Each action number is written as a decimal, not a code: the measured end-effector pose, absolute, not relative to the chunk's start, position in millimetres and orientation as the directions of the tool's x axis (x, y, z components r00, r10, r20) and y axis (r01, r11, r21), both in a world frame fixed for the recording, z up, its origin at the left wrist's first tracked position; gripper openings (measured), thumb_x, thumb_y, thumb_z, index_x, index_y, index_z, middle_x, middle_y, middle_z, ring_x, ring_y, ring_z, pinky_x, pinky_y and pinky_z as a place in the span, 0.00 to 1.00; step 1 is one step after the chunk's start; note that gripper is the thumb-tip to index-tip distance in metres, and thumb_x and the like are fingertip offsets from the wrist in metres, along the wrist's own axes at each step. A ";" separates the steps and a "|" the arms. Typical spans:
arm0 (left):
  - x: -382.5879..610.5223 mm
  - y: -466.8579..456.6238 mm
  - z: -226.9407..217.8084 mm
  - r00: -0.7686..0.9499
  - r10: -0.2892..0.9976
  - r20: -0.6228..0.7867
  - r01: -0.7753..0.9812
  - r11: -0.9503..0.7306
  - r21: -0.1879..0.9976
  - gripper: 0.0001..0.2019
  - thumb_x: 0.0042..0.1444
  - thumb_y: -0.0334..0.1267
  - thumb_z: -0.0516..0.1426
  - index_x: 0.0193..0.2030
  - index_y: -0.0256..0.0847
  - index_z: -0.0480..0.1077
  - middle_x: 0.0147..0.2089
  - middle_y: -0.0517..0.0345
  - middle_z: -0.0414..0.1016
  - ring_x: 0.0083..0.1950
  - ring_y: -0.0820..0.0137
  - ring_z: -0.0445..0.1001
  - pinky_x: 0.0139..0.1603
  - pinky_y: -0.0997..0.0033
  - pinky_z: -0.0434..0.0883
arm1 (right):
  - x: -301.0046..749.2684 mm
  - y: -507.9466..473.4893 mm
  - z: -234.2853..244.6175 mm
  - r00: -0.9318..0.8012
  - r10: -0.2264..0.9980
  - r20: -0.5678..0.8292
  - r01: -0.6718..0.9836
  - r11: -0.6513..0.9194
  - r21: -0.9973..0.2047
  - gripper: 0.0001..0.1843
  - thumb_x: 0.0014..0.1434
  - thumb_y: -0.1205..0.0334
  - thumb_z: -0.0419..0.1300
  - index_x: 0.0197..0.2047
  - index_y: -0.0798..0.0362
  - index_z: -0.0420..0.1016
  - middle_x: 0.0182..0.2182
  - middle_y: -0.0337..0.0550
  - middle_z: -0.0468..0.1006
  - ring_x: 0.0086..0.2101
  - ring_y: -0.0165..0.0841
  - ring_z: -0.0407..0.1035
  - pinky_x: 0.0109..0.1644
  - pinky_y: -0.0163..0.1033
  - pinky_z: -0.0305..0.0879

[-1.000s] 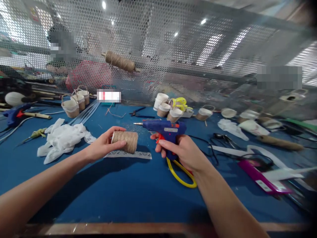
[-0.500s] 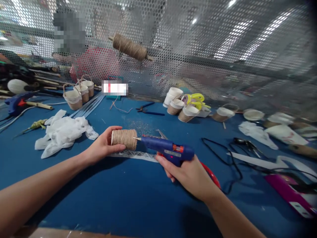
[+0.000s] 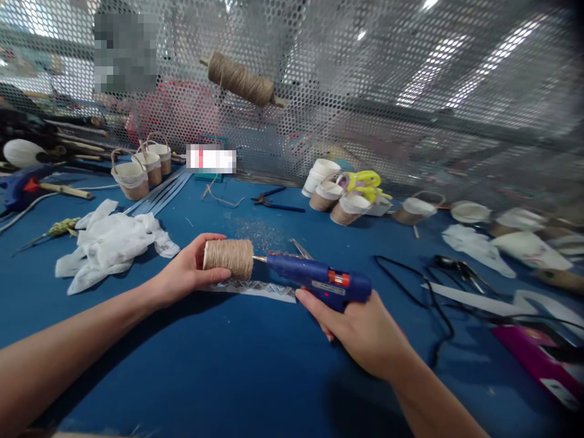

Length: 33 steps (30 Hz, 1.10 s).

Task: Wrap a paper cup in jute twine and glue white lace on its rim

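Note:
My left hand (image 3: pixel 189 267) is wrapped round a twine-covered cup (image 3: pixel 230 258) lying on its side, its pale rim toward my palm. In my right hand (image 3: pixel 360 331) is a blue hot glue gun (image 3: pixel 319 277), gripped by its handle and pointing left. The metal nozzle reaches the cup's right end; whether it touches cannot be made out. Beneath the cup, a strip of white lace (image 3: pixel 260 292) lies on the blue table (image 3: pixel 219 365). A pair of scissors (image 3: pixel 301 248) rests just behind the gun, partly hidden by it.
Several twine-wrapped cups with handles (image 3: pixel 132 182) stand at the back left, near crumpled white fabric (image 3: pixel 112 237). Blue-handled pliers (image 3: pixel 278 204) lie behind my hands. At right are a black cord (image 3: pixel 410 283) and a purple case (image 3: pixel 533 359). Perforated metal mesh (image 3: pixel 319 73) holds a twine spool (image 3: pixel 239 79).
The glue gun has shifted right, its nozzle moving from over the cup's side to its right end. My left hand keeps the cup nearly in place. The view has tilted slightly.

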<state>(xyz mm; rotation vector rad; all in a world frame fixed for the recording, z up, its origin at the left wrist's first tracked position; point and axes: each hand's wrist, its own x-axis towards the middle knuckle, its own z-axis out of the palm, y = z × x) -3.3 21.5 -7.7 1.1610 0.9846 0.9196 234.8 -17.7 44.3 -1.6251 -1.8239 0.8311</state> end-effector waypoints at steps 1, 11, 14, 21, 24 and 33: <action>-3.6 21.7 -8.0 0.312 0.941 -0.132 -0.073 0.162 0.984 0.29 0.41 0.35 0.63 0.50 0.42 0.57 0.47 0.54 0.68 0.43 0.68 0.70 0.41 0.70 0.68 | 234.9 -17.6 44.2 -0.114 0.993 0.004 0.651 0.078 -0.755 0.05 0.49 0.57 0.60 0.26 0.48 0.72 0.07 0.31 0.61 0.13 0.31 0.61 0.19 0.37 0.59; -2.6 21.2 -5.5 0.293 0.947 -0.132 -0.073 0.159 0.985 0.28 0.40 0.35 0.63 0.49 0.42 0.58 0.46 0.54 0.69 0.44 0.66 0.71 0.41 0.70 0.68 | 235.1 -17.6 44.0 -0.151 0.988 0.036 0.654 0.127 -0.746 0.04 0.49 0.58 0.60 0.26 0.47 0.71 0.09 0.33 0.63 0.17 0.34 0.66 0.19 0.37 0.60; -2.7 20.9 -5.7 0.296 0.944 -0.143 -0.066 0.170 0.983 0.28 0.41 0.35 0.63 0.50 0.42 0.58 0.46 0.53 0.70 0.43 0.65 0.72 0.39 0.70 0.69 | 236.3 -17.5 43.1 -0.138 0.990 0.019 0.658 0.105 -0.746 0.08 0.49 0.57 0.60 0.22 0.47 0.68 0.08 0.33 0.62 0.15 0.33 0.63 0.19 0.37 0.60; -2.9 20.7 -5.4 0.310 0.941 -0.133 -0.073 0.163 0.984 0.28 0.40 0.33 0.63 0.49 0.42 0.58 0.44 0.55 0.69 0.41 0.68 0.71 0.37 0.72 0.68 | 234.4 -17.6 44.6 -0.088 0.994 -0.067 0.677 0.011 -0.736 0.18 0.49 0.53 0.59 0.15 0.47 0.58 0.08 0.34 0.62 0.11 0.29 0.60 0.17 0.36 0.61; -2.9 20.8 -5.5 0.312 0.940 -0.136 -0.070 0.165 0.984 0.28 0.40 0.34 0.63 0.50 0.42 0.58 0.46 0.55 0.69 0.42 0.67 0.71 0.38 0.72 0.68 | 234.2 -17.6 45.0 -0.116 0.990 -0.076 0.660 0.019 -0.751 0.18 0.49 0.53 0.59 0.15 0.48 0.58 0.07 0.33 0.61 0.11 0.28 0.59 0.17 0.35 0.62; -2.4 19.4 -3.7 0.318 0.937 -0.144 -0.103 0.185 0.977 0.28 0.39 0.32 0.63 0.48 0.43 0.60 0.45 0.55 0.71 0.43 0.66 0.72 0.41 0.69 0.69 | 239.4 -14.2 41.7 -0.210 0.973 -0.096 0.649 0.065 -0.758 0.24 0.53 0.48 0.55 0.12 0.49 0.56 0.08 0.34 0.62 0.13 0.27 0.60 0.21 0.35 0.63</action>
